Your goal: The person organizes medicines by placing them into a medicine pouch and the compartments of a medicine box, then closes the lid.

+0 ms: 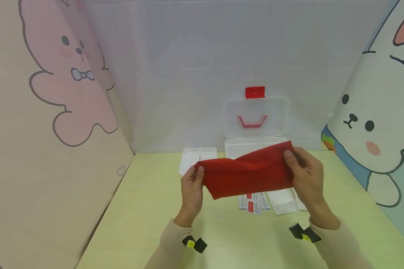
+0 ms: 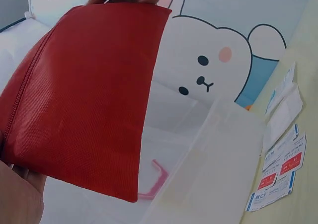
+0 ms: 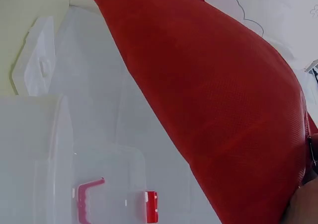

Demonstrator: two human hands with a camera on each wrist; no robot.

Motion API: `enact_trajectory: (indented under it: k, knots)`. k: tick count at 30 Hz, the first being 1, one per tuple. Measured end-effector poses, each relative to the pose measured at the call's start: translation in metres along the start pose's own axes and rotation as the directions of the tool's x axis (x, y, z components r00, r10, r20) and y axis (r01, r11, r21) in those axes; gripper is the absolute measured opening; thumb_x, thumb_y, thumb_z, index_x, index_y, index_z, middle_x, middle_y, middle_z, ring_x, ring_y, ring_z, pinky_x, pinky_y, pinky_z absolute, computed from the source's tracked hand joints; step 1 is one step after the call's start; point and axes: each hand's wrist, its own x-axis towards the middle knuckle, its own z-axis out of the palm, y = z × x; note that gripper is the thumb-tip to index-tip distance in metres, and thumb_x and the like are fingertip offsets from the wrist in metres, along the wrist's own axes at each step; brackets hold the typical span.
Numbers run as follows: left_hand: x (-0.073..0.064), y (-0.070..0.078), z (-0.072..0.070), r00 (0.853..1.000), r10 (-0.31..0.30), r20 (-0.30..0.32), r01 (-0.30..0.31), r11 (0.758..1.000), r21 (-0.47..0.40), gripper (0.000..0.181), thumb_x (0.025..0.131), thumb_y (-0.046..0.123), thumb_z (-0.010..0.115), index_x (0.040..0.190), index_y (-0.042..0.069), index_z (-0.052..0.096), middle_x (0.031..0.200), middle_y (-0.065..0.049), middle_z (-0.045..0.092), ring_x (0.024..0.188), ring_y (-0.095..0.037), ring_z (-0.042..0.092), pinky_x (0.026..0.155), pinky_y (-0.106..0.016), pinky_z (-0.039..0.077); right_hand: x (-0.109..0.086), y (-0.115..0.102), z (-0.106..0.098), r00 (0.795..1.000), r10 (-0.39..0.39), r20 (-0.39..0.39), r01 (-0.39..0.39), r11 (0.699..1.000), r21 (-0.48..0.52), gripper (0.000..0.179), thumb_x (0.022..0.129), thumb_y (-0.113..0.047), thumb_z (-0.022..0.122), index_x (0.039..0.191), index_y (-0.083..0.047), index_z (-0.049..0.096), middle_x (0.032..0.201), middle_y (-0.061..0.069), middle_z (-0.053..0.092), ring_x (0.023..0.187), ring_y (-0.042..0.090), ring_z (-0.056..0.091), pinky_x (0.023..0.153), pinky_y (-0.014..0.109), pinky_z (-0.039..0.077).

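A red zippered fabric pouch (image 1: 249, 173) is stretched between both hands above the table. My left hand (image 1: 192, 188) pinches its left end between thumb and fingers. At the other end, my right hand (image 1: 306, 173) grips the upper right corner. The zipper (image 2: 25, 92) runs along one long edge in the left wrist view, and it looks closed there. In the right wrist view the pouch (image 3: 198, 85) fills much of the picture. Whether anything lies inside the pouch cannot be seen.
Behind the pouch stands a clear plastic box (image 1: 230, 147) with its lid (image 1: 279, 112) raised, with a pink handle (image 1: 252, 124) and a red latch (image 1: 254, 92). A white divided tray (image 1: 187, 155) sits left of it. Several small packets (image 1: 254, 207) and white paper packages (image 1: 284, 207) lie below.
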Motion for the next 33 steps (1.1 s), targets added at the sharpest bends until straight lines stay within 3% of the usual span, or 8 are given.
enact_trajectory:
  k: [8,19,24,27,31,33]
  knots:
    - [0.008,-0.013,0.002,0.996,-0.091,0.01,0.092,0.994,-0.063,0.032,0.099,0.029,0.057,0.12,0.005,0.062,0.112,-0.004,0.067,0.103,-0.021,0.063,0.082,-0.03,0.057,0.017,-0.005,-0.007,0.995,-0.071,0.064,0.076,0.993,-0.087,0.026,0.099,-0.018,0.056,0.119,-0.005,0.068,0.094,-0.029,0.064,0.08,-0.004,0.064,0.065,0.013,0.054]
    - [0.03,-0.034,0.02,0.978,-0.191,0.088,0.196,0.979,-0.051,0.042,0.097,0.026,0.061,0.126,-0.004,0.06,0.117,-0.008,0.068,0.103,-0.014,0.068,0.09,-0.033,0.056,0.047,-0.01,-0.02,0.984,-0.155,0.093,0.167,0.977,-0.132,0.024,0.097,-0.016,0.06,0.116,-0.005,0.071,0.091,-0.031,0.063,0.077,-0.007,0.064,0.064,0.01,0.052]
    - [0.036,-0.045,0.029,0.973,-0.199,0.119,0.206,0.978,-0.045,0.043,0.098,0.026,0.06,0.127,-0.005,0.06,0.12,-0.015,0.067,0.101,-0.013,0.069,0.091,-0.036,0.056,0.053,-0.008,-0.027,0.981,-0.16,0.106,0.175,0.973,-0.154,0.025,0.097,-0.014,0.06,0.118,-0.004,0.07,0.091,-0.032,0.063,0.076,-0.009,0.063,0.064,0.009,0.051]
    - [0.039,-0.054,0.031,0.961,-0.219,0.167,0.227,0.974,-0.026,0.044,0.098,0.028,0.06,0.127,-0.004,0.06,0.122,-0.018,0.067,0.102,-0.015,0.069,0.092,-0.038,0.056,0.056,-0.009,-0.029,0.977,-0.167,0.133,0.19,0.964,-0.184,0.026,0.097,-0.015,0.06,0.119,-0.006,0.069,0.094,-0.02,0.068,0.077,-0.01,0.062,0.064,0.008,0.051]
    - [0.039,-0.065,0.034,0.933,-0.272,0.236,0.275,0.961,0.021,0.043,0.098,0.03,0.058,0.13,0.001,0.06,0.126,-0.018,0.065,0.107,-0.019,0.069,0.093,-0.039,0.055,0.06,-0.014,-0.029,0.968,-0.178,0.176,0.217,0.948,-0.232,0.026,0.097,-0.017,0.061,0.119,-0.008,0.07,0.098,0.009,0.073,0.075,-0.011,0.06,0.063,0.007,0.049]
    - [0.038,-0.07,0.035,0.92,-0.292,0.261,0.293,0.956,0.036,0.043,0.099,0.029,0.058,0.131,0.002,0.059,0.127,-0.019,0.065,0.109,-0.021,0.069,0.094,-0.04,0.054,0.062,-0.015,-0.029,0.965,-0.178,0.194,0.223,0.944,-0.243,0.026,0.097,-0.018,0.061,0.119,-0.008,0.07,0.099,0.017,0.073,0.074,-0.012,0.059,0.063,0.006,0.049]
